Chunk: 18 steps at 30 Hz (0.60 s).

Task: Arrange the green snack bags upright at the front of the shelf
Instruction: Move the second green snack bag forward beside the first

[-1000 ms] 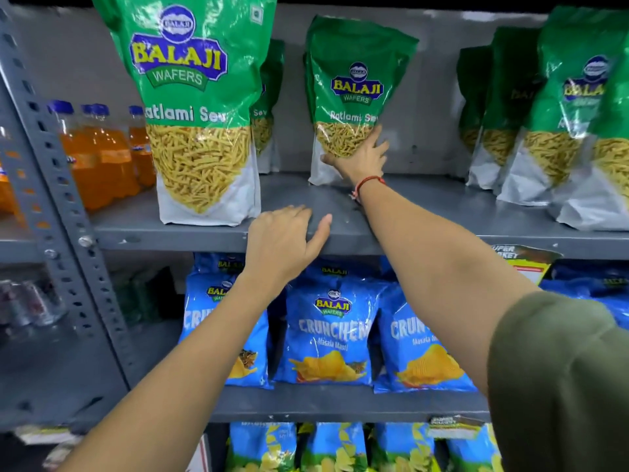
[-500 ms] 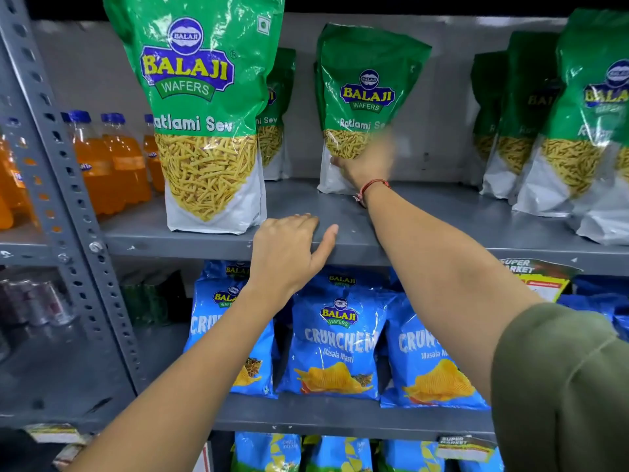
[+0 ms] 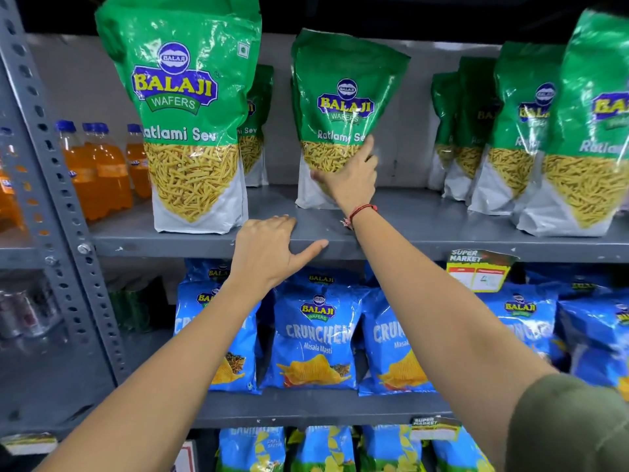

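Note:
A large green snack bag (image 3: 183, 131) stands upright at the front left of the grey shelf (image 3: 425, 226), with another bag (image 3: 257, 131) behind it. A middle green bag (image 3: 343, 80) stands further back, leaning slightly. My right hand (image 3: 350, 175) grips its lower front, thumb on the left side and fingers up the right. My left hand (image 3: 269, 250) rests on the shelf's front edge and holds nothing. Several more green bags (image 3: 520, 131) stand at the right, the nearest one (image 3: 592, 158) close to the front edge.
Orange drink bottles (image 3: 98, 172) stand on the neighbouring shelf to the left, past a perforated grey post (image 3: 58, 199). Blue snack bags (image 3: 316, 335) fill the shelf below. A price tag (image 3: 480, 270) hangs from the shelf edge at the right.
My right hand has slid from the base of the middle bag higher up its front. My left hand stays on the shelf edge.

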Each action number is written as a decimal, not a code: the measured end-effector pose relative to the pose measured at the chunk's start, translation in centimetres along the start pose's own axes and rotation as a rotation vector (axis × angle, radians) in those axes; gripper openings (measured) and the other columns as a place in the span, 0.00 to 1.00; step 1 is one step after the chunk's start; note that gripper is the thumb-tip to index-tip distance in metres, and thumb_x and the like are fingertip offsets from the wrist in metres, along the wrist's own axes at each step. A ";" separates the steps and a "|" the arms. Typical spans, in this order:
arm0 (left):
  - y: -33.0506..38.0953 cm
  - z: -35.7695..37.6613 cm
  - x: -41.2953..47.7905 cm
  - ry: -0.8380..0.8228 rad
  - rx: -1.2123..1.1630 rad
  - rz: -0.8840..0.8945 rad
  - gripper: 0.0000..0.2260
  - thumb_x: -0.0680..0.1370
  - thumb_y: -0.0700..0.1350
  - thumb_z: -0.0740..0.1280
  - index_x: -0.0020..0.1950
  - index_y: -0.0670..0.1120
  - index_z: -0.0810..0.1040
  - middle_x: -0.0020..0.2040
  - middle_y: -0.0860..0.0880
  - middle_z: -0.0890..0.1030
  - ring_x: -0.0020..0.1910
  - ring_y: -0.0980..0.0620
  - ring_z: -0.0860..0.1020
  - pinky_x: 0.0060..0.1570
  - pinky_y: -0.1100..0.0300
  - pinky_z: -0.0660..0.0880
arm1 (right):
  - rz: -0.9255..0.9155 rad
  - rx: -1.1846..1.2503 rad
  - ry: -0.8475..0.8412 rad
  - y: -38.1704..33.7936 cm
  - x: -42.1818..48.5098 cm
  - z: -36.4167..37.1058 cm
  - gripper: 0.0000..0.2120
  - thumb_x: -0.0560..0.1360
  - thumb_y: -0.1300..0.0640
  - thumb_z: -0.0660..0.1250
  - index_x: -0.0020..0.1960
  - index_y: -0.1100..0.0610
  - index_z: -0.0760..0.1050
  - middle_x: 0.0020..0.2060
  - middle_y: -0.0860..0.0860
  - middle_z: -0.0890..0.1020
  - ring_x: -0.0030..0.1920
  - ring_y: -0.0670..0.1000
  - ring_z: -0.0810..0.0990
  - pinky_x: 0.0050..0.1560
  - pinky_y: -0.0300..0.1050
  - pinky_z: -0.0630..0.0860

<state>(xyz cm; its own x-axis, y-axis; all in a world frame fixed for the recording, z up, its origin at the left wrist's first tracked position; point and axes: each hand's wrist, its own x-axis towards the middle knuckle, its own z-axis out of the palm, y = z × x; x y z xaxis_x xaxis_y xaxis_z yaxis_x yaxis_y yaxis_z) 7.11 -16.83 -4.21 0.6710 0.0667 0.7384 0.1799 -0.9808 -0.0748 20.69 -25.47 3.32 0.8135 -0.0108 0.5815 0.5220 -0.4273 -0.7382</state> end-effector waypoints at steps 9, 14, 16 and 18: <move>0.0 -0.3 0.0 0.014 0.005 0.020 0.32 0.70 0.73 0.51 0.40 0.45 0.75 0.36 0.46 0.80 0.35 0.44 0.79 0.32 0.55 0.68 | -0.060 0.001 -0.007 -0.6 -3.7 -3.6 0.56 0.62 0.43 0.78 0.77 0.57 0.46 0.65 0.60 0.67 0.64 0.63 0.70 0.59 0.58 0.71; -0.1 -0.2 -0.1 -0.011 0.012 0.011 0.33 0.69 0.74 0.50 0.42 0.45 0.76 0.38 0.45 0.80 0.37 0.43 0.79 0.34 0.53 0.71 | -0.076 -0.007 0.004 -0.7 -5.6 -5.1 0.56 0.62 0.42 0.78 0.76 0.55 0.47 0.64 0.59 0.68 0.64 0.62 0.71 0.57 0.59 0.73; -0.3 -0.1 -0.2 -0.018 0.015 0.003 0.34 0.69 0.74 0.49 0.43 0.45 0.76 0.39 0.45 0.80 0.38 0.43 0.79 0.34 0.53 0.72 | -0.088 -0.011 0.007 -0.8 -6.3 -5.5 0.56 0.62 0.41 0.78 0.76 0.55 0.47 0.64 0.59 0.68 0.64 0.62 0.71 0.57 0.58 0.73; -0.5 -0.1 -0.4 -0.018 0.016 -0.002 0.35 0.69 0.74 0.49 0.42 0.44 0.76 0.38 0.45 0.80 0.37 0.43 0.79 0.33 0.53 0.71 | -0.101 -0.010 0.007 -0.9 -7.0 -5.9 0.56 0.61 0.41 0.78 0.76 0.55 0.48 0.64 0.59 0.68 0.64 0.62 0.71 0.57 0.58 0.73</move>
<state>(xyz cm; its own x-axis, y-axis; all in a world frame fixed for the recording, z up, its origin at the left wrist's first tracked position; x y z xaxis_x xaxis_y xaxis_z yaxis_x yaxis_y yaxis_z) 6.67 -16.38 -4.38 0.6836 0.0721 0.7263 0.1926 -0.9777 -0.0843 12.99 -30.38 1.94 0.7550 0.0269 0.6552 0.5989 -0.4351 -0.6723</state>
